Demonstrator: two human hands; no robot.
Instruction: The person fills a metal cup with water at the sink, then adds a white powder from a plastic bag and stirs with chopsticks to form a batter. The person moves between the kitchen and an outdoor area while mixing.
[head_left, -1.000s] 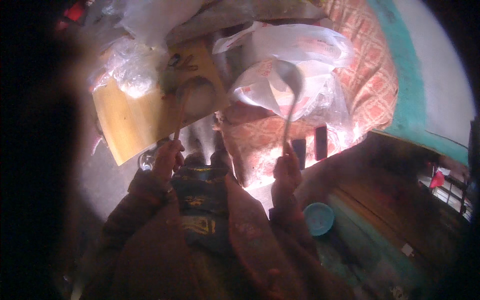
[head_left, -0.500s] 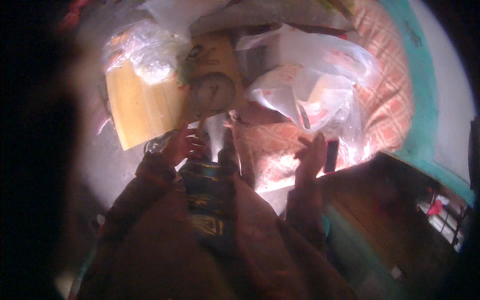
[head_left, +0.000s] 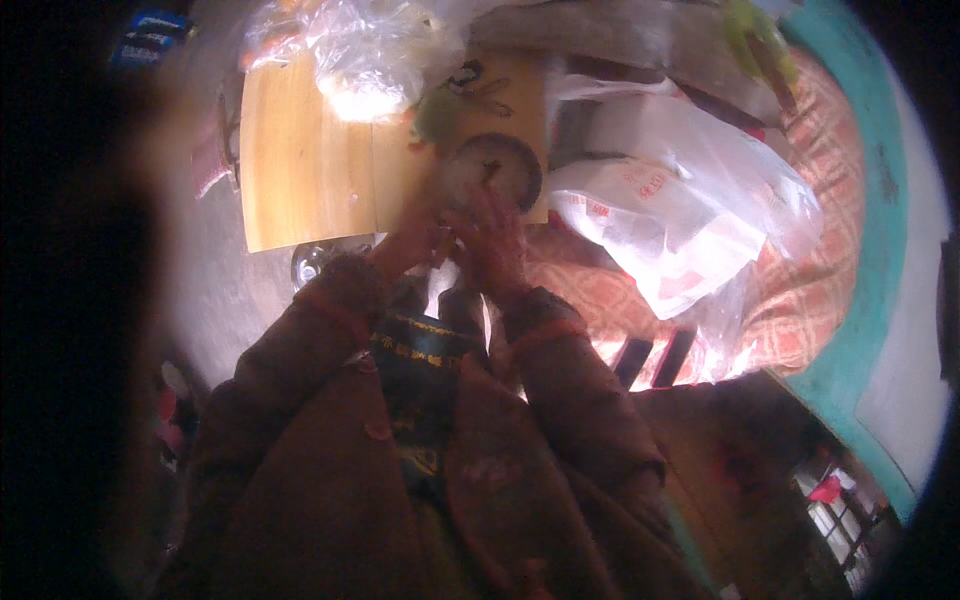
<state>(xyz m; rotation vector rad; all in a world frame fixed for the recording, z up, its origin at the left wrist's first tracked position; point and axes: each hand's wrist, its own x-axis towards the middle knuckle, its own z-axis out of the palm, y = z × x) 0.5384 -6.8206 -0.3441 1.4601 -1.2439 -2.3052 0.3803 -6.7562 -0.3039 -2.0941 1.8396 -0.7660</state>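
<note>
table [head_left: 310,170]: smooth wood | clear bag [head_left: 370,60]: glossy plastic | patterned cover [head_left: 825,290]: creased cloth

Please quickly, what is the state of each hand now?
Left hand: cannot be told, too dim.
Right hand: open, at the near edge of the round dish.

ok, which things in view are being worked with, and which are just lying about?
Being worked with:
- round dark-rimmed object: right hand at its near edge, left hand close by, grip unclear

Apparently just lying about:
- clear plastic bag
- white plastic bag
- two dark phone-like slabs
</note>
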